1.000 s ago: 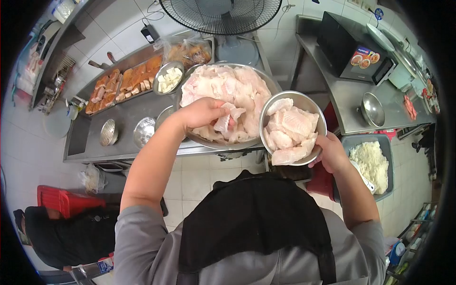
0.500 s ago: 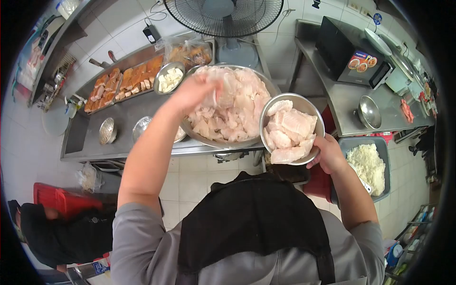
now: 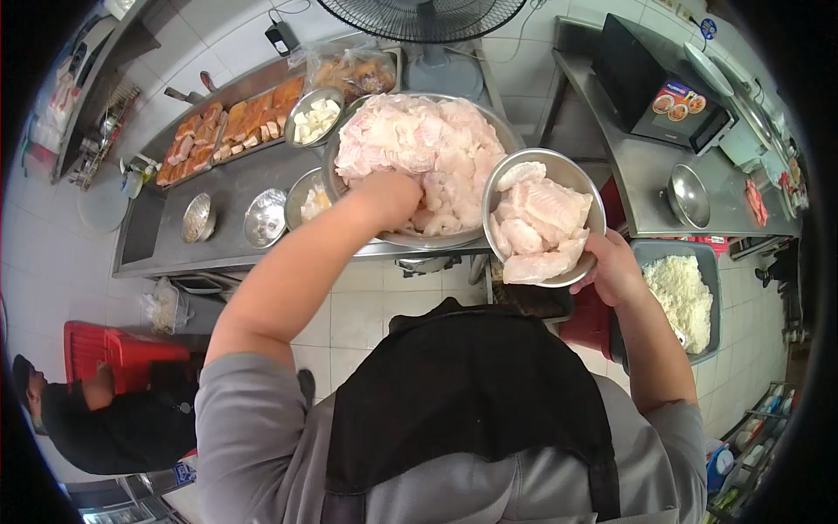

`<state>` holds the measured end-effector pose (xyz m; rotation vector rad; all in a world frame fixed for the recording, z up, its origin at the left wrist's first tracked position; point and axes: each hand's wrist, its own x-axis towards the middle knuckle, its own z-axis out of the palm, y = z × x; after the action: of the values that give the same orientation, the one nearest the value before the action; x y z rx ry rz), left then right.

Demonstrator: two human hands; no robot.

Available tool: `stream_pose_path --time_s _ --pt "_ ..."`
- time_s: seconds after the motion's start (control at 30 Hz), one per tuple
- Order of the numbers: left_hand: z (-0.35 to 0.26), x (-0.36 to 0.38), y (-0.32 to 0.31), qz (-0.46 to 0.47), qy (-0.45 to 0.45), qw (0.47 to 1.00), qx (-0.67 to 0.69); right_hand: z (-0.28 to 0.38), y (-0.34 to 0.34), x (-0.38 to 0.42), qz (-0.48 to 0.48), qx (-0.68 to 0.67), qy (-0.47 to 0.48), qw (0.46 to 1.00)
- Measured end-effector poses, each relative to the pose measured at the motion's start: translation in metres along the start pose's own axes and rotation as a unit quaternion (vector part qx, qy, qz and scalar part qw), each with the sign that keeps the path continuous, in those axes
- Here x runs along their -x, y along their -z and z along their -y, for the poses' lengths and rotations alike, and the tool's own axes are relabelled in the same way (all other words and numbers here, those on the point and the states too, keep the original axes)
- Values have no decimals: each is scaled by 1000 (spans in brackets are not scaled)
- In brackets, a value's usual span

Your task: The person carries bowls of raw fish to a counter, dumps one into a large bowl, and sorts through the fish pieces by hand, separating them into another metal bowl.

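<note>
My left hand [image 3: 390, 201] reaches into a wide metal basin [image 3: 511, 133] heaped with pale raw fillet pieces [image 3: 410, 131], which look like fish. Its fingers are hidden down among the pieces at the near side of the heap. With my right hand [image 3: 611, 262] I grip the right rim of a smaller steel bowl [image 3: 596, 196], tilted toward me beside the basin. Several larger raw fillets [image 3: 539, 223] lie in that bowl. Left of the basin, a small bowl of white cubes [image 3: 316, 120] and another metal bowl [image 3: 301, 194] stand close to my left forearm.
Seasoned meat pieces [image 3: 262, 111] fill trays at the back left. Two small bowls, one foil-lined [image 3: 264, 218], sit on the steel counter [image 3: 166, 244]. At right are a microwave [image 3: 659, 92], an empty bowl [image 3: 689, 196] and a crumb-filled tub [image 3: 676, 301]. A co-worker [image 3: 113, 419] is at lower left.
My left hand has dropped from above the heap down into the near side of the basin. The right hand still holds the small bowl. The co-worker has shifted slightly.
</note>
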<state>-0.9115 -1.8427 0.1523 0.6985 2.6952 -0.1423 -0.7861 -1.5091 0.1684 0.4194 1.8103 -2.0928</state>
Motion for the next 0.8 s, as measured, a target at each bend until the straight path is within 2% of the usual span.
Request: stream_pose_path --time_s 0.03,0.13,0.23,0.27,0.33,0.47,0.57,0.67,0.77,0.8 --pt "-1 -5 -9 1 19 999 -33 0 1 0 4 0 -2 1000" --pt "8 -10 -2 22 -16 999 42 -2 3 -2 4 -6 -2 1000" --pt "41 -7 5 -44 -130 981 139 -1 0 1 -8 -10 7 1000" --pt "44 -4 11 -7 -88 964 250 -3 2 0 -9 -12 2 1000" --pt "40 8 30 66 -2 885 462 -6 6 -4 -11 -11 -7 1000" --pt "38 14 53 34 -19 837 546 -2 5 -2 -4 -9 -12 1000" --pt "19 19 76 30 -79 796 599 -1 4 1 -26 4 -5 1000" --pt "-19 28 106 33 -173 817 549 -1 1 1 -42 20 0 999" --pt "-47 24 113 -14 -191 830 524 3 -2 5 -12 21 -10 1000" --pt "-43 23 111 -21 -143 903 404 2 -2 5 -10 19 -9 1000"
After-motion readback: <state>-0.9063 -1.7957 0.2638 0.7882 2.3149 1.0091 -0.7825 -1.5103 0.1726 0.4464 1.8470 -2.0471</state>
